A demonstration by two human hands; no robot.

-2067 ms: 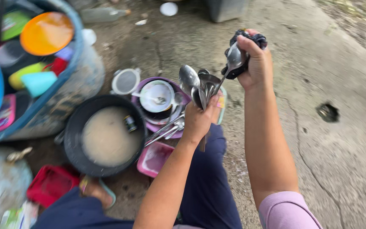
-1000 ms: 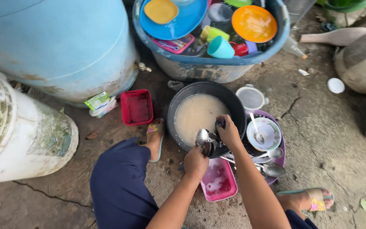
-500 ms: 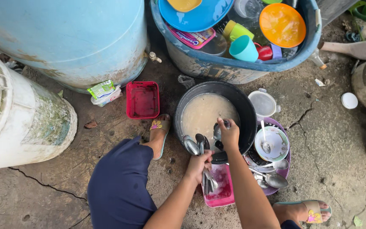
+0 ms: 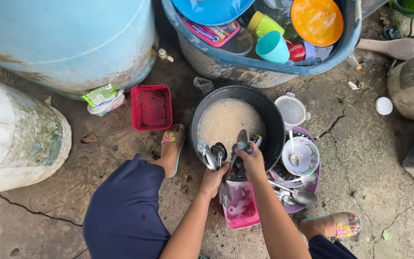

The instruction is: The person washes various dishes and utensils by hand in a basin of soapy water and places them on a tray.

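Left hand (image 4: 212, 178) fist-tight on a spoon bunch (image 4: 215, 158), roughly four; right hand (image 4: 251, 160) pinches one spoon (image 4: 240, 141) plus dark scrubber, black basin (image 4: 278, 129) at 12 o'clock.

The top edge cuts off the big blue tub (image 4: 245, 67). The right hand (image 4: 252, 160) hides most of its dark scrubber (image 4: 238, 164).

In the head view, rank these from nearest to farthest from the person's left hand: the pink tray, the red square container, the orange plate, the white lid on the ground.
1. Pink tray: just below and right of the left hand.
2. Red square container: up and to the left, on the ground.
3. Orange plate: top right, in the blue tub.
4. White lid: far right; close to the plate's rank.
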